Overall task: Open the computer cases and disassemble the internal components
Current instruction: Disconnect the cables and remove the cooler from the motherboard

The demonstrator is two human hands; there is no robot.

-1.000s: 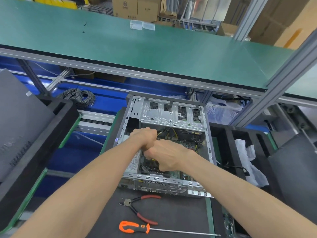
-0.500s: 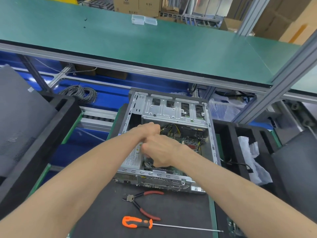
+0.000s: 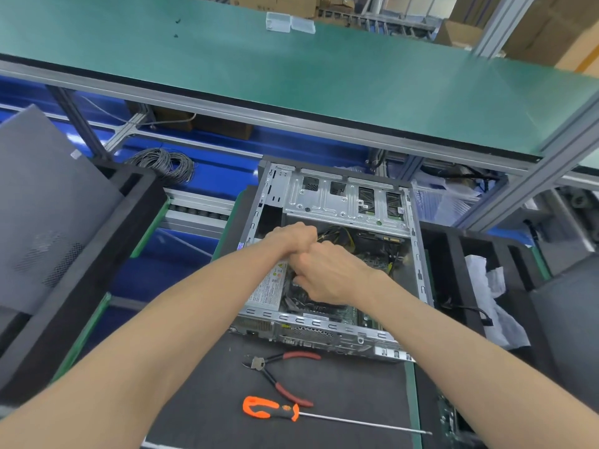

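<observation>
The open computer case lies on its side on a dark mat, its metal drive cage at the far end. Both my hands are inside it, fists touching. My left hand curls down beside the power supply, where yellow and black cables emerge. My right hand curls over the dark area next to the motherboard. What the fingers grip is hidden under the hands; it appears to be the cable bundle.
Red-handled cutters and an orange screwdriver lie on the mat near me. A grey side panel leans in a black foam tray at left. Another foam tray with white wrapping stands right. A green shelf overhangs behind.
Both hands stay pressed together at the same spot inside the case. Only the camera view has shifted slightly.
</observation>
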